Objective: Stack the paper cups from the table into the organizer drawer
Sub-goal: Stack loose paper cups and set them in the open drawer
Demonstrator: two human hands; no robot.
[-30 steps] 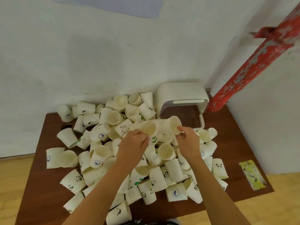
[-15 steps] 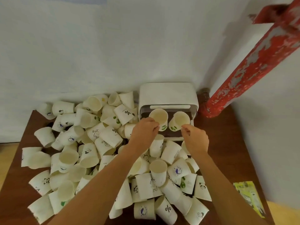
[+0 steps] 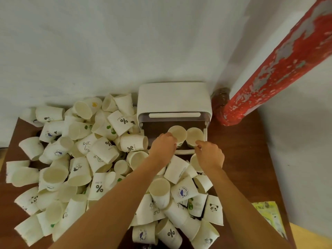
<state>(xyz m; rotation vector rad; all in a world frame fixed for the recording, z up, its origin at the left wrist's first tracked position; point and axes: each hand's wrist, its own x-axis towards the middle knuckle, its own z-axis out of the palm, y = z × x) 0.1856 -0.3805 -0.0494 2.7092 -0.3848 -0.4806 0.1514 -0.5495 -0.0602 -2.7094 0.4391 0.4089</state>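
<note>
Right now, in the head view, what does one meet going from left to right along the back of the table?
Heap of white paper cups → white plastic organizer drawer → peeling red painted pipe.

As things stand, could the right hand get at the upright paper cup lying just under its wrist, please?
Probably yes. The right hand pinches the rim of the right cup in the drawer, so its grip must let go first. The cup under the wrist sits atop the pile, nothing covering it.
</note>
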